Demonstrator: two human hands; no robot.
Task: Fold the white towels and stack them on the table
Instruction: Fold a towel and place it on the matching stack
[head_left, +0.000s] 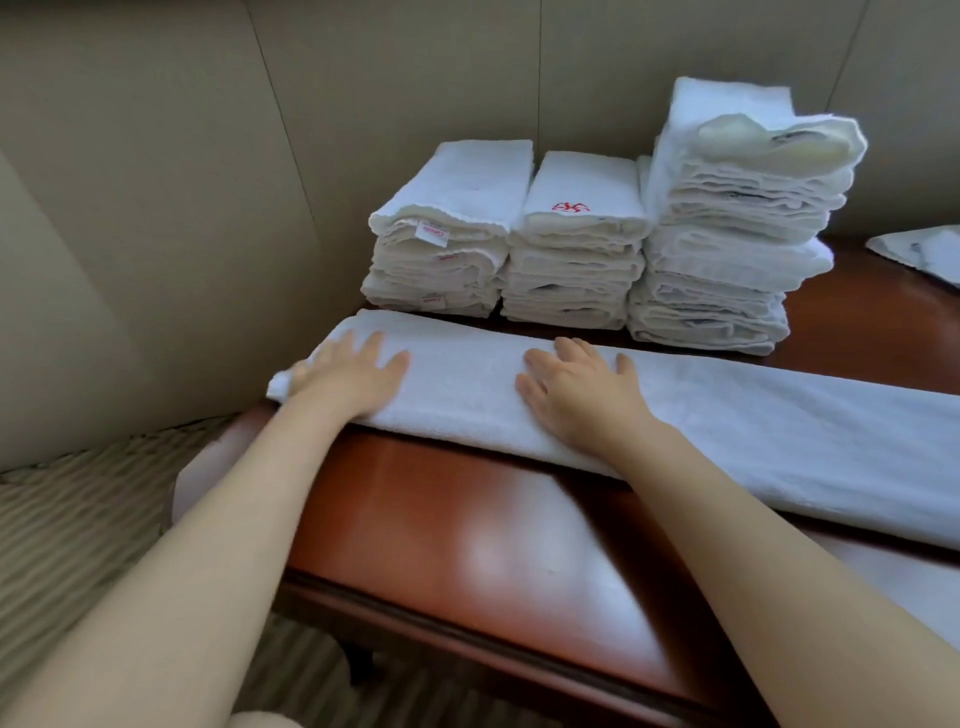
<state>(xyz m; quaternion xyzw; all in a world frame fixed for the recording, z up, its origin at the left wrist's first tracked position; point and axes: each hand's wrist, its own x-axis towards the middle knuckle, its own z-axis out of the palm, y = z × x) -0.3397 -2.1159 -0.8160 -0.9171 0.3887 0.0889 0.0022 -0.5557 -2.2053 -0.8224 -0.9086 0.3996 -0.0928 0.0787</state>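
— So, where is the towel being worked on?

— Right across the tabletop (452, 519). A long white towel (727, 431), folded into a narrow strip, lies from the left corner of the table and runs off toward the right edge of the view.

— And the hands?

— Both lie flat on it, palms down. The left hand (348, 376) rests on the strip's left end, fingers straight and slightly spread, the towel's corner bunching a little just beside it. The right hand (576, 389) presses the strip nearer its middle, fingers also spread and straight. Neither hand curls round the cloth; they only press on it.

— Where are the folded ones?

— Behind the strip, toward the wall. Three piles stand side by side, touching or nearly so. The left stack (447, 234) shows small labels with red print on its near edges. The middle stack (576, 244) is about the same height, and its top towel carries a red embroidered mark. The right stack (727, 228) is the tallest, and its upper towels sit somewhat unevenly, the top one tilted back.

— Anything else on the table?

— A bit of another white cloth (930, 249) shows at the far right edge, apart from the piles; how it is folded I cannot tell.

— And around the table?

— Beige padded wall panels (182, 182) stand behind and to the left, and a striped carpet (78, 519) covers the floor below the table's left edge.
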